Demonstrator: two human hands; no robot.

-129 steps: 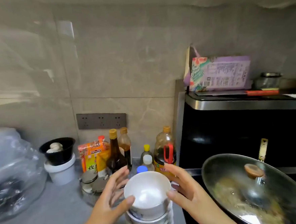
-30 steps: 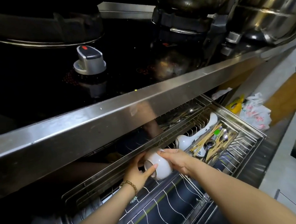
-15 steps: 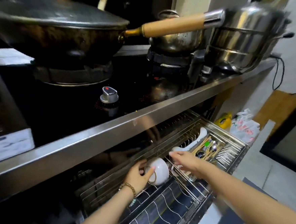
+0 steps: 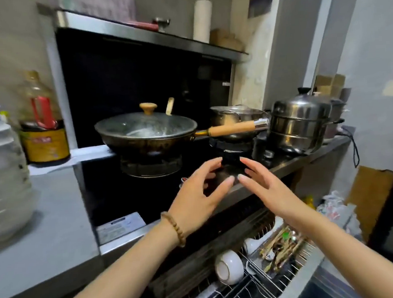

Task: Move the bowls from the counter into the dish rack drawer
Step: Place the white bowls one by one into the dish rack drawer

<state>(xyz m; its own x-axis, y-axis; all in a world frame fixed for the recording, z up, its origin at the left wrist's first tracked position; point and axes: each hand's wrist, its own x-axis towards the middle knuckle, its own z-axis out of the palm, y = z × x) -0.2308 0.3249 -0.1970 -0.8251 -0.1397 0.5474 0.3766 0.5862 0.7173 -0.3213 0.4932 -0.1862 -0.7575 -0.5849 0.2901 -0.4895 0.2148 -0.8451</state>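
Note:
A white bowl stands on its edge in the wire dish rack drawer, which is pulled out below the stove. On the grey counter at the far left, a blurred stack of white bowls rises tall. My left hand and my right hand hover above the stove's front edge, fingers spread and relaxed, holding nothing. Both hands are well above the drawer.
A lidded wok with a wooden handle sits on the black stove, with a small pot and a steel steamer to its right. A sauce bottle stands left of the stove. Cutlery fills the drawer's right compartment.
Both hands let go of the white bowl, leaving it in the rack, and rose above the stove edge. The view swung up and left, bringing the counter's bowl stack into sight.

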